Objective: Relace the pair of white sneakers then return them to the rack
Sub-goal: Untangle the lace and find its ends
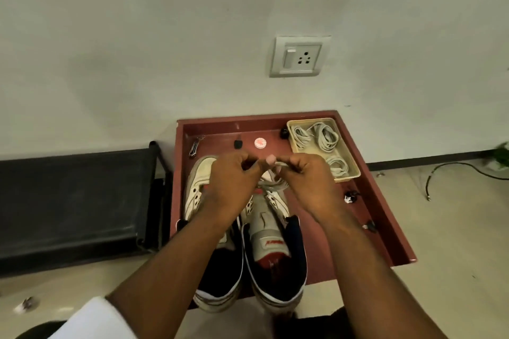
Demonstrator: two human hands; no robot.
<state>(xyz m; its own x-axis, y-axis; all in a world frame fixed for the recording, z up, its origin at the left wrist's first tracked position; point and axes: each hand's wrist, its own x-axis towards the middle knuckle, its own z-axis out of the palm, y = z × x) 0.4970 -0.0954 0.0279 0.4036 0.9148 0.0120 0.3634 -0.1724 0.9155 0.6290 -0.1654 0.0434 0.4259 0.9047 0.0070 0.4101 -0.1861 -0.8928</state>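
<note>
The two sneakers stand side by side at 6 o'clock, heels toward the person and toes pointing to 12, on a red-brown tray. They look light but firm-walled, so each could be lifted by the collar or heel; the tongues flop loose. Just past them, over the toes, the left hand and right hand both have fingers curled, pinching a white lace bunched between them. The lace is soft, limp and thin, likely to slip or tangle, best taken near its stiff tip. At 1 o'clock a cream basket holds more coiled laces. The tray's surface is smooth and lipped, dotted with small oddments. At 9 o'clock sits a black bench; beyond, a pale wall with a socket.
</note>
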